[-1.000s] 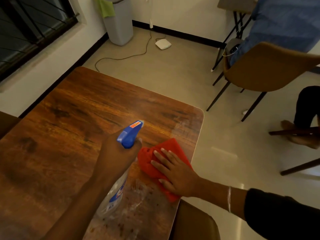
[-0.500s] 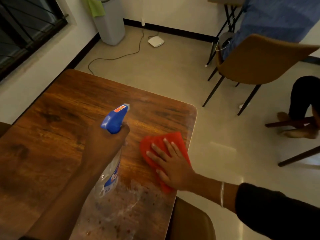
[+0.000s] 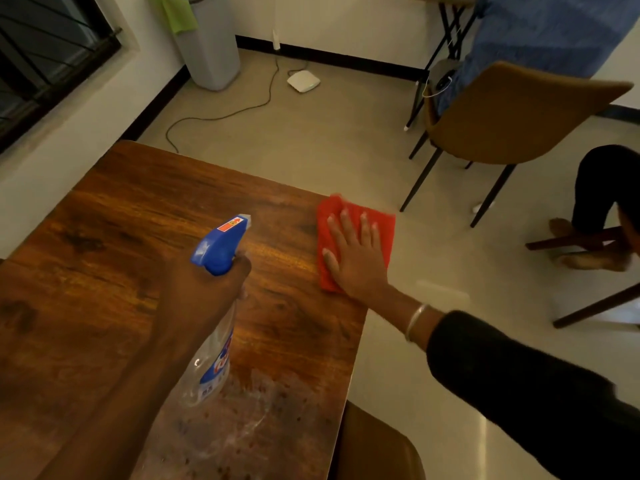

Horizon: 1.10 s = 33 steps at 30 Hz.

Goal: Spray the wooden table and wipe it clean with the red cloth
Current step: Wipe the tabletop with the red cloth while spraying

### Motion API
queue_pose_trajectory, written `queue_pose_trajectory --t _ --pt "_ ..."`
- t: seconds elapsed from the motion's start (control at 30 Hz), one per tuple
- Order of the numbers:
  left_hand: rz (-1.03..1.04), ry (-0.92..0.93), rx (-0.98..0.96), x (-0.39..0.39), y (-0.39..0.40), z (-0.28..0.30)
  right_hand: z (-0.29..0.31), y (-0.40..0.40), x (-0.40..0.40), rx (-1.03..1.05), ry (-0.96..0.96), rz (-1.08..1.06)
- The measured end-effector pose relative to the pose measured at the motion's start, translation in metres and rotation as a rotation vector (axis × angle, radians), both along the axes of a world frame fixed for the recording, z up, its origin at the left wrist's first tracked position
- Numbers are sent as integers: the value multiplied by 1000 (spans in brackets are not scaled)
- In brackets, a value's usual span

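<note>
Cloth swept out to the worktop's far right corner.
The right hand [image 3: 356, 261], fingers flat, presses the red cloth [image 3: 355, 237], now overhanging the worktop [image 3: 138, 237] edge; left hand [image 3: 207, 289] still grips the spray bottle [image 3: 214, 327]; near patch looks smeared, possibly unwiped.

spray bottle [image 3: 214, 355] label print too blurred to read.

The right hand [image 3: 356, 258] has slid the flat red cloth [image 3: 353, 237] away along the wooden counter [image 3: 138, 237] to its far right corner, part now overhanging the edge
</note>
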<state>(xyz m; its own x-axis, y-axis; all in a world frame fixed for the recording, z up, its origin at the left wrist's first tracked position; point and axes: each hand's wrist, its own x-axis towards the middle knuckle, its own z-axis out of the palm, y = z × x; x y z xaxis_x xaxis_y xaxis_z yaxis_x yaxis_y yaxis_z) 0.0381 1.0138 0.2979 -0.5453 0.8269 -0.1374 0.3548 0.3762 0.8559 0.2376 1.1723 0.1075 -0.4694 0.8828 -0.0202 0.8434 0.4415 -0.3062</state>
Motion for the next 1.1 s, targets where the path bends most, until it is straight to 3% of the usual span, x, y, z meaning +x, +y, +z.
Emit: queue_pose_trajectory --t 0.13,0.2,0.27,0.43,0.53,0.63,0.77,0.87,0.93,1.1 --pt "-7 7 33 1 13 0 -2 -112 27 -53 6 236" --pt "-2 9 35 1 17 -1 -4 -121 37 -71 3 289" --pt "-6 19 40 0 18 -4 -5 -82 34 -45 -18 265" --pt "37 21 18 -13 9 -11 3 51 -3 -59 -67 -80" --pt "65 23 16 -27 1 -13 5 68 -26 -50 -73 -105" --pt "114 28 28 -42 -6 -15 2 25 -37 -5 -74 149" --pt "158 23 23 -51 -11 -17 2 -55 -34 -8 -98 718" --pt "184 37 -16 -61 -17 -22 5 -37 -53 29 -125 900" --pt "205 31 -40 -68 -22 -24 4 4 -84 0 -123 813" --pt "252 58 -56 -78 -35 -24 11 88 -169 -60 -146 369"
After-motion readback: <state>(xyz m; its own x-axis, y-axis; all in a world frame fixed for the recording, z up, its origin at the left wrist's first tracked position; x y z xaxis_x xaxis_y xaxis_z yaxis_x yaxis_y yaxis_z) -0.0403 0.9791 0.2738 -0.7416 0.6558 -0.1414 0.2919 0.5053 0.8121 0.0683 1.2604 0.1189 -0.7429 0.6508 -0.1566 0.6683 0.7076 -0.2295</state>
